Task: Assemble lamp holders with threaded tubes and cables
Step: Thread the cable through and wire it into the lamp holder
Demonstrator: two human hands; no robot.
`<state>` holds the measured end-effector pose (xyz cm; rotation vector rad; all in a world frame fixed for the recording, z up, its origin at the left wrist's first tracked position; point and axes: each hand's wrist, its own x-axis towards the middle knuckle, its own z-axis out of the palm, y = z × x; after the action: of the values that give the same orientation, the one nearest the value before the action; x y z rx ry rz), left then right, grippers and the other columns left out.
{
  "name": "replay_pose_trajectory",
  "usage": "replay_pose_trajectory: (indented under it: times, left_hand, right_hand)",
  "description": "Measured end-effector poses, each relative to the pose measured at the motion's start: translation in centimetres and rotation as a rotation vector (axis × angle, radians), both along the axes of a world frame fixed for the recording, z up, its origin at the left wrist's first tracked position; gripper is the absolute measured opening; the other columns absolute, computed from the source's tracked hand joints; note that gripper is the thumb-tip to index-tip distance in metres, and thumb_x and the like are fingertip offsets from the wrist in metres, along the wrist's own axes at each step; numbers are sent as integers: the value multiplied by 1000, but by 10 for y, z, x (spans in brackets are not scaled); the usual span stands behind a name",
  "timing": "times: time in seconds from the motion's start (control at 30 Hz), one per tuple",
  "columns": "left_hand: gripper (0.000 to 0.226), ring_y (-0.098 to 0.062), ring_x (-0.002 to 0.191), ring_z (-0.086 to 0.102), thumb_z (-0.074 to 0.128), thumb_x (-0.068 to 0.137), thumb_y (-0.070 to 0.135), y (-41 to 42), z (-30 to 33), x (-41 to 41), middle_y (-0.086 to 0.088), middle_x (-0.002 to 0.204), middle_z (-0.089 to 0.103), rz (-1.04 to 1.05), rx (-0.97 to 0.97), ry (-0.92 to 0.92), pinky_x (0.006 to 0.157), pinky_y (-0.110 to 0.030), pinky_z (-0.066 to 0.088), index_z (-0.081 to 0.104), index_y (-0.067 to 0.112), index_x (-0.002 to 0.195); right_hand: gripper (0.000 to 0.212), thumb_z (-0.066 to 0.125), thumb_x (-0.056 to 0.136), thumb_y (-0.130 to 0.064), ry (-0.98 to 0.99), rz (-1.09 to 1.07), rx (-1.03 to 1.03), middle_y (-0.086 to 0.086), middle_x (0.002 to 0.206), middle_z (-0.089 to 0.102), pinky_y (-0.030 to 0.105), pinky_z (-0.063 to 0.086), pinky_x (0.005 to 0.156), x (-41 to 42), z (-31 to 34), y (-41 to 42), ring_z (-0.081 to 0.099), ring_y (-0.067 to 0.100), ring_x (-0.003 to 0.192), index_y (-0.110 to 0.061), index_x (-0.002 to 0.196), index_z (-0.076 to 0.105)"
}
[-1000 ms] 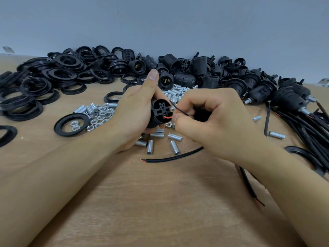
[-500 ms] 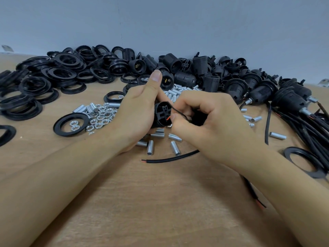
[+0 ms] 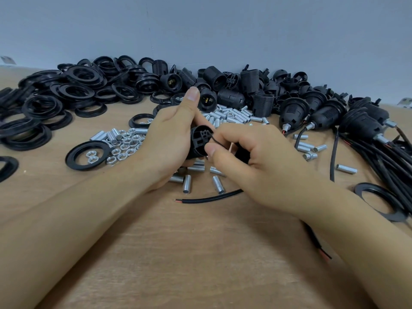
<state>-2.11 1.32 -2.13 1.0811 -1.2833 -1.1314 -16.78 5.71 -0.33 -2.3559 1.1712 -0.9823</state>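
1. Landmark for all positions: the black plastic lamp holder body (image 3: 199,141), held above the wooden tabletop (image 3: 200,253) near the middle of the view.
2. Left hand (image 3: 171,139) grips the lamp holder body, fingers wrapped round its far side, thumb stretched up past its top edge. The terminal end of the body faces the camera.
3. Right hand (image 3: 249,161) sits just right of the holder body, touching it; thumb and forefinger pinch a thin black wire (image 3: 215,141) that runs to the terminal end. The other fingers are curled.
4. The hands are together, both working at the one body.
5. Below the holder body, a black sheathed cable (image 3: 211,198) lies on the tabletop, its stripped red-tipped end pointing left; its other end passes under the right hand.
6. Short silver threaded metal tubes (image 3: 217,184) lie loose directly beneath the holder body; more are heaped behind it.
7. Left of the holder body: a scatter of small silver hex nuts (image 3: 124,146), some inside a flat black plastic ring (image 3: 73,156).
8. Far left and behind: a heap of black threaded collar rings (image 3: 73,92).
9. Behind it: a pile of black ribbed lamp holder shells (image 3: 231,85).
10. Right of it: finished black lamp holders with cables attached (image 3: 361,126), cables trailing towards the right edge.
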Motion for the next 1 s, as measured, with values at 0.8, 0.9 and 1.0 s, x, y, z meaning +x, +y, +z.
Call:
replay_pose_trajectory:
  times: [0.8, 0.9, 1.0]
  left_hand:
    - [67, -12, 45, 48, 41, 102, 54, -1, -1, 0, 0, 46, 51, 11, 23, -31, 50, -23, 43, 64, 22, 48]
    - [66, -17, 51, 48, 40, 103, 51, 0, -2, 1, -5, 50, 51, 18, -29, -57, 58, -32, 44, 65, 22, 49]
    - [65, -22, 58, 51, 39, 104, 49, 1, -3, 0, -14, 58, 54, 46, -66, -80, 67, -41, 47, 67, 20, 52]
  right_hand:
    - [31, 53, 98, -21, 6, 13, 209, -4, 67, 67, 13, 31, 50, -5, 2, -3, 45, 6, 47, -12, 71, 64]
    - [31, 53, 98, -20, -7, 9, 211, -3, 63, 65, 15, 32, 50, -4, 0, -3, 45, 8, 47, -10, 70, 63]
    - [30, 54, 97, -19, 6, 15, 199, 7, 67, 67, 26, 39, 50, -2, 0, -4, 48, 15, 50, -8, 70, 62]
